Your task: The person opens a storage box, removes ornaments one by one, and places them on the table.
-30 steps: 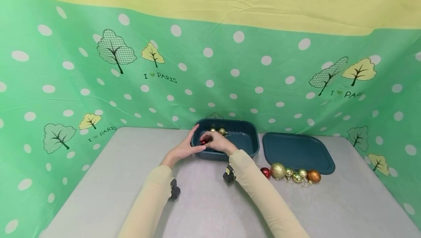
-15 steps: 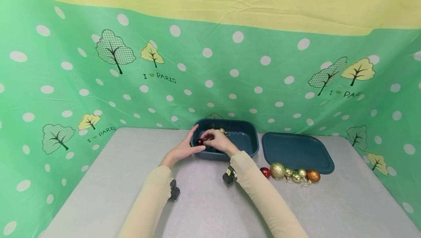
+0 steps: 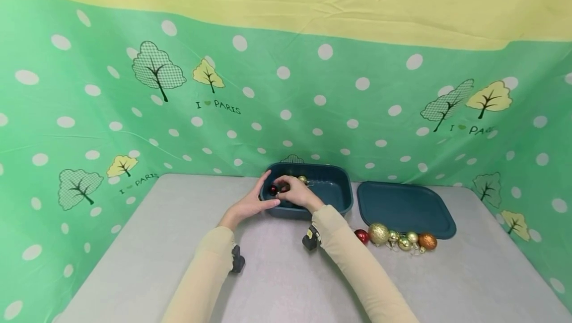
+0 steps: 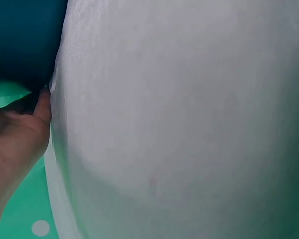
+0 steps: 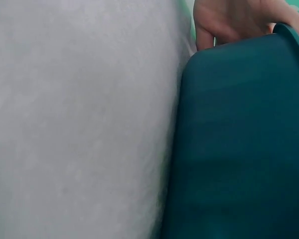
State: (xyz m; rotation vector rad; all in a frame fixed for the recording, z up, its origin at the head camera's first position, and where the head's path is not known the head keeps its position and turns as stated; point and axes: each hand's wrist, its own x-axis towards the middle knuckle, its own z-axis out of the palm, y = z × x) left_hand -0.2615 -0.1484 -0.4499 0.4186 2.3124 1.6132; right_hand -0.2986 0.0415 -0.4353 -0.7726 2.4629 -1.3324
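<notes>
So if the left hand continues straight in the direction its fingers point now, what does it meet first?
Probably the small red bauble at the left end of the teal box. The left hand rests at the box's near-left rim, fingers pointing toward it; depth is unclear, so the fingers may already touch it.

One bin, one lid. Six baubles lie in a row on the worktop; at least two more show inside the bin. Two hands.
</notes>
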